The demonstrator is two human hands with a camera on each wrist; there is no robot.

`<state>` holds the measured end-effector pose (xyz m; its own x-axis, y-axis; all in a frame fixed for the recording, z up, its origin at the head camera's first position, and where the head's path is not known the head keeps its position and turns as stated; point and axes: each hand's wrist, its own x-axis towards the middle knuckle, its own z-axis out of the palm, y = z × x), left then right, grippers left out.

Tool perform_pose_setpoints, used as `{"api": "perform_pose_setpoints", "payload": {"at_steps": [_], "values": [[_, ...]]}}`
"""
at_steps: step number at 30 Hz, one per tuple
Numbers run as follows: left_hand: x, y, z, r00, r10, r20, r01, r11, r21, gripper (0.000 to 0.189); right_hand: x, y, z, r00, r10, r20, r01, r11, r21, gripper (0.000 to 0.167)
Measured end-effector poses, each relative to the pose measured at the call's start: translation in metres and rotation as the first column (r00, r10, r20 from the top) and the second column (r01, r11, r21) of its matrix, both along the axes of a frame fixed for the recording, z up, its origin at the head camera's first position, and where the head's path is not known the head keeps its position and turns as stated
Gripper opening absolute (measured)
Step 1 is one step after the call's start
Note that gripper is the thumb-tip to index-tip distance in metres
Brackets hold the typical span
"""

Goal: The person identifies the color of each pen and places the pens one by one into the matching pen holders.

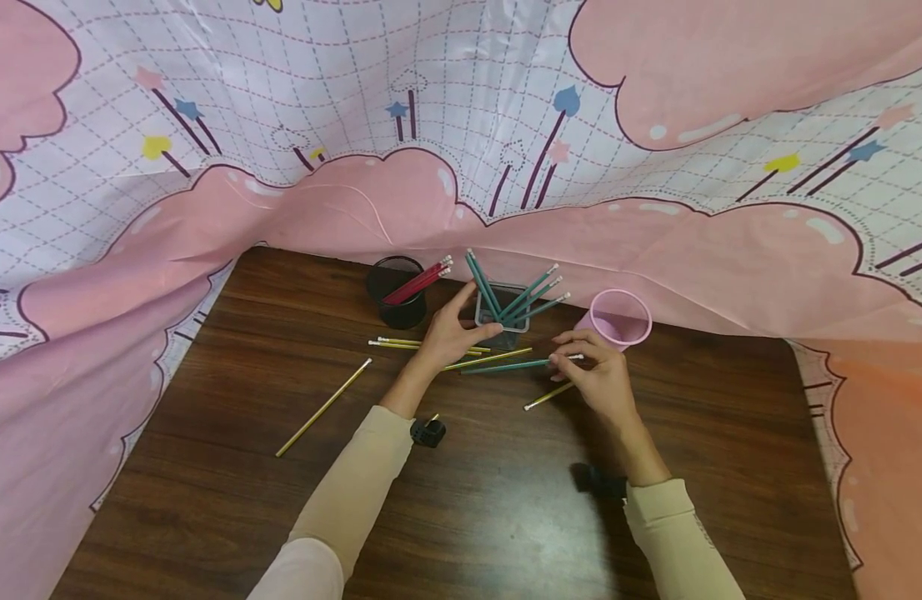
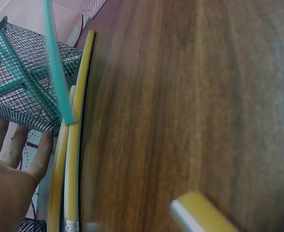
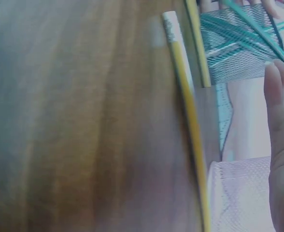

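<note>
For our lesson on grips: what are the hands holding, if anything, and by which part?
The right hand holds a green pencil near its eraser end. The left hand, fingers outstretched, rests against the square cup.

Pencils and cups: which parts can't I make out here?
- Head view: right end of one yellow pencil, hidden by the right hand.
- Left wrist view: top of the held green pencil, beyond the upper edge.
- Right wrist view: part of the pink cup, past the bottom edge.

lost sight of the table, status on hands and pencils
Left hand touching square mesh cup; right hand pinching green pencil. Pencil outside cup. Yellow pencils lying close in front of cup.
</note>
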<state>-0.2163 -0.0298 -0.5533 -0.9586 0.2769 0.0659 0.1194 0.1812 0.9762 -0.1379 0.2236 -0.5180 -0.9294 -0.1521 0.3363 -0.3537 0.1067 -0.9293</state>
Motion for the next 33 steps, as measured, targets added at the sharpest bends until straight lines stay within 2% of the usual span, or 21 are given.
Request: {"api": "perform_pose_setpoints", "payload": {"at_steps": [5, 11, 14, 18, 21, 22, 26, 33], "values": [[0.002, 0.000, 0.005, 1.000, -0.001, 0.014, 0.001, 1.000, -0.007, 0.086, -0.005, 0.006, 0.000, 1.000, 0.004, 0.019, -0.003, 0.998, -0.068, 0.007], [0.014, -0.001, 0.037, 0.999, -0.017, 0.033, 0.018, 1.000, -0.013, 0.084, -0.008, 0.013, 0.011, 1.000, -0.008, 0.004, 0.008, 0.990, -0.142, 0.005], [0.016, -0.001, 0.043, 0.999, -0.019, 0.036, 0.020, 1.000, -0.018, 0.084, -0.008, 0.015, 0.017, 1.000, -0.015, 0.007, 0.016, 0.985, -0.172, 0.004], [0.009, -0.001, 0.025, 0.999, -0.015, 0.031, 0.015, 1.000, -0.008, 0.084, -0.008, 0.018, 0.023, 1.000, -0.020, 0.008, 0.022, 0.978, -0.206, 0.004], [0.001, 0.000, 0.005, 1.000, -0.011, 0.026, 0.011, 1.000, -0.004, 0.086, -0.008, 0.020, 0.026, 1.000, -0.017, 0.007, 0.018, 0.972, -0.235, 0.004], [0.000, 0.000, 0.003, 1.000, -0.008, 0.026, 0.008, 1.000, -0.002, 0.086, -0.008, 0.021, 0.026, 1.000, -0.017, 0.007, 0.018, 0.970, -0.241, 0.006], [-0.001, 0.000, -0.002, 1.000, 0.005, 0.022, -0.005, 1.000, -0.002, 0.087, -0.008, 0.023, 0.029, 0.999, -0.048, 0.003, 0.048, 0.969, -0.242, 0.008], [-0.002, 0.002, -0.001, 1.000, 0.019, -0.010, -0.019, 1.000, -0.014, 0.087, -0.014, 0.027, 0.039, 0.994, -0.086, -0.070, 0.063, 0.959, -0.278, 0.008]]}}
